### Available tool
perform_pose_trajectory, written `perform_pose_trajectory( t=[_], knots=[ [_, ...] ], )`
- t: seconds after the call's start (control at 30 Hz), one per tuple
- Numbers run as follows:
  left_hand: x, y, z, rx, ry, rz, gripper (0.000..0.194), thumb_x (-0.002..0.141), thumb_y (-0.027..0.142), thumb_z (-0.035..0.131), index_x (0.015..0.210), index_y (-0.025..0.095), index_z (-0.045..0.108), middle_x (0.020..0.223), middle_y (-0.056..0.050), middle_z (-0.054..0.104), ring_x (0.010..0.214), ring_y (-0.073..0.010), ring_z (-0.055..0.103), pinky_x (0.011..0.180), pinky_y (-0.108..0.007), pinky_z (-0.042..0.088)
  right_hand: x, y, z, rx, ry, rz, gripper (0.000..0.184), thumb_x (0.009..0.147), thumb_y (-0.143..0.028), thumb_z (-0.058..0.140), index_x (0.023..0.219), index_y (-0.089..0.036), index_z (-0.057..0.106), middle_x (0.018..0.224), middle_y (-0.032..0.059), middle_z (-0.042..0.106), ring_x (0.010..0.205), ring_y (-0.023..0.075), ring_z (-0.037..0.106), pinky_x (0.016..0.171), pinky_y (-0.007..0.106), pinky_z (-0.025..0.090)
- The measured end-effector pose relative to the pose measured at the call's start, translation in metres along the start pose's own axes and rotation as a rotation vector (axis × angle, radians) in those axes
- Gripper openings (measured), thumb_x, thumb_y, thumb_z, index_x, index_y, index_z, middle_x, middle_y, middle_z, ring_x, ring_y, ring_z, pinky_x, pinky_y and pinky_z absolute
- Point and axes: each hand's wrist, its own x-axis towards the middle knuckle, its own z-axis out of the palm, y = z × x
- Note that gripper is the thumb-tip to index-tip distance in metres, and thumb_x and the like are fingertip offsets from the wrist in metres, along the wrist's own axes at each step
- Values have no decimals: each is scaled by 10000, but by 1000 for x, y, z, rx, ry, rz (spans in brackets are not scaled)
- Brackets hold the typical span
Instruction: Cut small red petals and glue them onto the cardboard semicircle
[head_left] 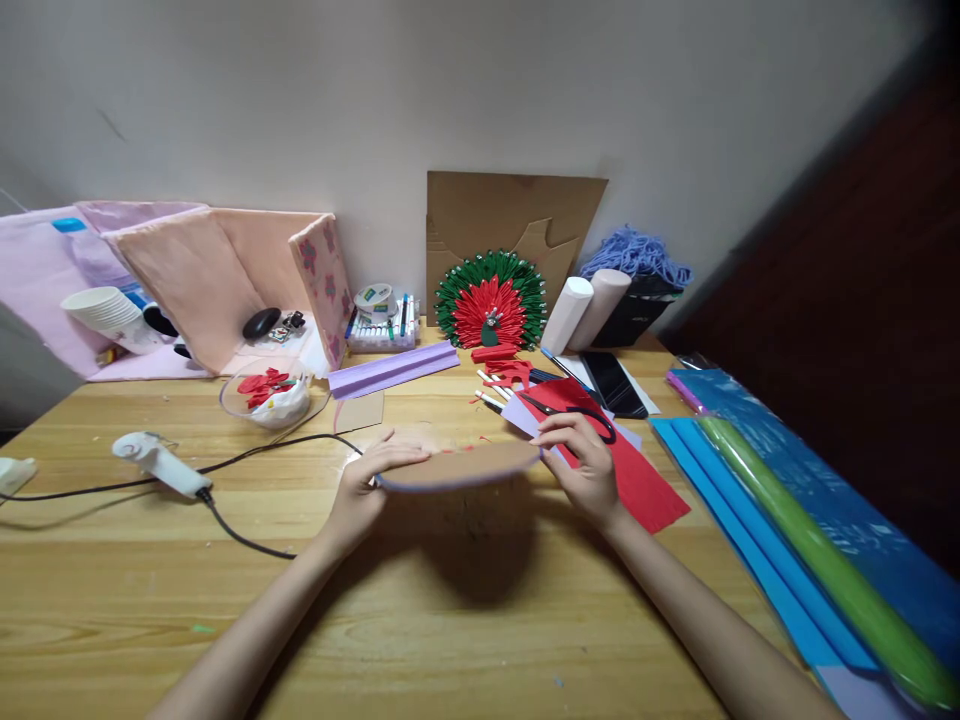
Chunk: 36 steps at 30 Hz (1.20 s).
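Between my two hands a flat piece of brown cardboard [461, 468] with a bluish curved edge is held up, tilted and seen nearly edge-on above the table. My left hand [369, 485] is closed on its left end, the fingers lying over the top. At the right end my right hand [581, 468] pinches the rim with thumb and fingers. Little red bits show along the far edge; the far face is hidden. Just beyond my right hand, dark-handled scissors [600, 425] rest on red crepe paper [649, 485].
A white glue gun [161, 465] with a black cord lies left, near a clear bowl [232, 400] of red scraps. Behind stand a green-and-red peacock craft [491, 300], a marker box [384, 335] and a folded purple strip [394, 371]. Paper rolls [810, 540] line the right edge.
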Motion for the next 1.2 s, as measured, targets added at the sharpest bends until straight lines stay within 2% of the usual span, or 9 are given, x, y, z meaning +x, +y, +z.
perform_pose_trajectory(
  t=[0.17, 0.27, 0.4, 0.63, 0.77, 0.87, 0.93, 1.07, 1.2],
  knots=[
    [-2, -3, 9, -269, 133, -393, 426, 775, 493, 560, 1018, 156, 657, 982, -67, 692, 915, -245, 613, 781, -320, 482, -2, -2, 11, 296, -85, 397, 210, 795, -399, 596, 750, -213, 509, 628, -16, 535, 577, 133, 533, 526, 243, 430],
    [0, 0, 11, -368, 120, -435, 493, 815, 522, 492, 1117, 151, 610, 1059, -76, 672, 958, -233, 603, 835, -307, 461, -2, -2, 16, 415, -154, 568, 292, 771, -460, 608, 718, -206, 475, 539, -47, 502, 487, 104, 476, 475, 218, 372],
    [2, 1, 10, -379, 123, -447, 485, 816, 517, 497, 1113, 153, 618, 1077, -75, 670, 1005, -234, 589, 892, -311, 435, -2, 1, 17, 455, -174, 605, 309, 761, -467, 622, 711, -193, 487, 523, -57, 492, 471, 85, 448, 468, 204, 346],
    [4, -4, 12, -455, 181, -446, 522, 827, 505, 481, 1191, 137, 551, 1222, -115, 590, 1151, -262, 514, 967, -366, 404, -6, -4, 15, 317, -258, 363, 196, 784, -368, 622, 744, -186, 562, 638, -13, 575, 549, 117, 539, 486, 223, 441],
    [-3, 2, 22, -425, 192, -393, 646, 750, 462, 615, 1309, 200, 425, 1337, -117, 490, 1253, -257, 426, 1041, -388, 340, -14, -23, 13, -21, 47, -216, 130, 770, -109, 625, 850, -211, 630, 750, 26, 662, 680, 151, 609, 612, 268, 505],
    [-14, 15, 30, -532, -67, -384, 744, 667, 431, 708, 1315, 185, 436, 1306, -136, 522, 1238, -297, 441, 1039, -424, 348, -23, -36, 18, -233, -29, -645, 278, 775, -33, 576, 996, -189, 641, 807, 61, 702, 740, 163, 619, 660, 274, 517],
    [-19, 22, 35, -634, -158, -425, 699, 676, 427, 703, 1280, 151, 484, 1232, -144, 583, 1195, -305, 488, 1041, -439, 348, -29, -41, 27, -288, -125, -766, 284, 806, -35, 533, 1050, -148, 625, 808, 73, 708, 739, 163, 617, 651, 264, 521],
    [-13, 22, 36, -836, -4, -606, 531, 773, 369, 615, 1231, 113, 532, 1129, -136, 649, 1098, -276, 573, 1002, -428, 402, -32, -41, 42, -229, -263, -696, 296, 811, -211, 623, 1101, -159, 593, 914, 80, 691, 851, 184, 613, 737, 288, 528],
    [1, 11, 21, -897, 148, -672, 540, 725, 316, 670, 1212, 119, 542, 1093, -132, 666, 934, -252, 648, 851, -375, 510, -22, -25, 41, -92, -92, -187, 425, 747, -345, 691, 1122, -208, 546, 1086, 109, 592, 1013, 220, 563, 850, 372, 494]
  ],
)
